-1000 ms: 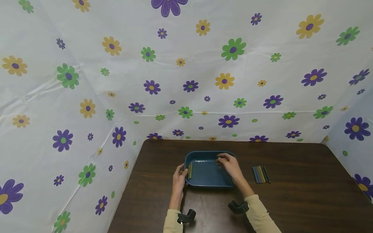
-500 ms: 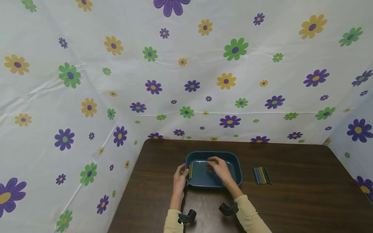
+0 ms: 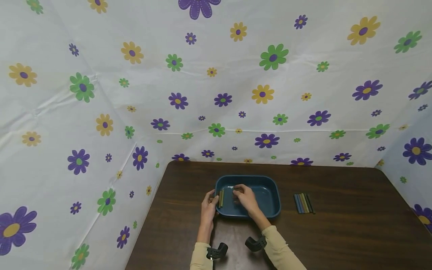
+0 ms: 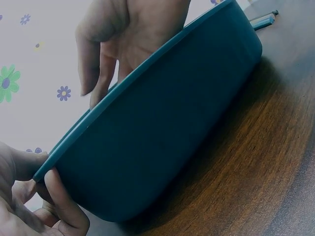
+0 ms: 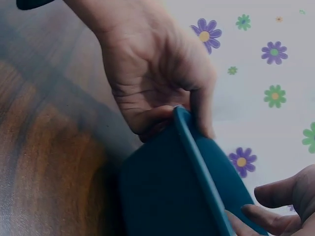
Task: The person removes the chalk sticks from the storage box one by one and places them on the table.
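Observation:
A blue rectangular tray (image 3: 249, 215) with rounded corners stands on the table. My left hand (image 3: 208, 206) grips its left rim, thumb over the edge and fingers beneath it, as the left wrist view (image 4: 51, 196) also shows. Two slim olive-yellow sticks (image 3: 221, 198) lie side by side inside the tray, along its left wall. My right hand (image 3: 247, 198) hovers over the left half of the tray, right of these sticks, its fingers loosely bent downward. Nothing shows between its fingers; in the wrist views the rim hides some fingertips.
Right of the tray, several similar sticks (image 3: 303, 203) in blue, yellowish and dark green lie in a row on the brown wooden table (image 3: 344, 232). A white flower-patterned sheet (image 3: 236, 82) hangs behind and beside the table.
My right hand has travelled left across the tray, from its right side toward the two sticks. My left hand keeps its grip on the rim, and the sticks have not moved.

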### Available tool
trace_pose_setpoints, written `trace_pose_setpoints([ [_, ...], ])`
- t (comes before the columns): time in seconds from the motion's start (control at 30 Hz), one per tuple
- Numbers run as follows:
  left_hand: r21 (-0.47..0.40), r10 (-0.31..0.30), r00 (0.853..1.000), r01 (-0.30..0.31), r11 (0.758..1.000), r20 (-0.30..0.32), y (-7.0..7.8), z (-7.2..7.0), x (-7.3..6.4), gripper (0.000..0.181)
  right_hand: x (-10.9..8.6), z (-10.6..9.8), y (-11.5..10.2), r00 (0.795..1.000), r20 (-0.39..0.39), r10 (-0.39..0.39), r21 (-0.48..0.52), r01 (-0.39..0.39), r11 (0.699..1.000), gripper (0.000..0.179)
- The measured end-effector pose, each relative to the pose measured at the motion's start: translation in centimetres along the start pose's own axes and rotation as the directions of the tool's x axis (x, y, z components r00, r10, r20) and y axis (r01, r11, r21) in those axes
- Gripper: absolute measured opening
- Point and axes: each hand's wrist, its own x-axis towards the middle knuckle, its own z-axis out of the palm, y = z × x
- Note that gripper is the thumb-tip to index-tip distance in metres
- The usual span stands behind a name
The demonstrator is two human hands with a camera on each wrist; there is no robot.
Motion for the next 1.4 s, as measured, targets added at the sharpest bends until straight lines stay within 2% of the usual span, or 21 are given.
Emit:
trace_pose_setpoints([
  [0.17,0.002,-0.017,1.000,0.017,1.000,-0.004,0.2,0.1,-0.2,0.039,0.2,0.8,0.5,1.000,0.008,-0.002,-0.009,0.002,1.000,0.029],
  [0.4,0.007,-0.007,1.000,0.007,1.000,0.020,3.3,0.1,-2.0,0.036,0.6,1.9,0.9,0.999,0.019,-0.036,-0.102,0.037,0.994,0.029],
  [0.47,0.009,0.012,1.000,-0.013,1.000,0.026,3.7,0.1,-2.4,0.037,0.7,2.2,1.0,0.998,0.033,-0.044,-0.126,0.048,0.991,0.030],
  [0.63,0.015,0.031,0.999,-0.031,0.999,0.028,3.8,0.0,-2.5,0.038,1.0,2.9,1.1,0.997,0.053,-0.051,-0.184,0.060,0.981,0.031],
  [0.83,0.026,-0.002,0.999,0.001,1.000,0.035,4.1,0.0,-2.6,0.038,1.4,3.4,0.9,0.998,0.050,-0.045,-0.234,0.056,0.971,0.036],
  [0.97,0.029,-0.009,0.999,0.008,1.000,0.036,3.4,0.0,-1.9,0.038,1.7,3.7,1.0,0.997,0.067,-0.042,-0.242,0.058,0.968,0.037],
  [1.2,0.018,0.002,1.000,-0.002,1.000,0.009,0.3,0.0,0.0,0.037,2.0,4.2,1.1,0.997,0.071,-0.036,-0.222,0.051,0.974,0.039],
  [1.4,0.023,0.006,1.000,-0.006,1.000,-0.003,-0.3,-0.1,0.2,0.037,2.2,4.3,1.3,0.997,0.073,-0.031,-0.205,0.046,0.978,0.042],
])
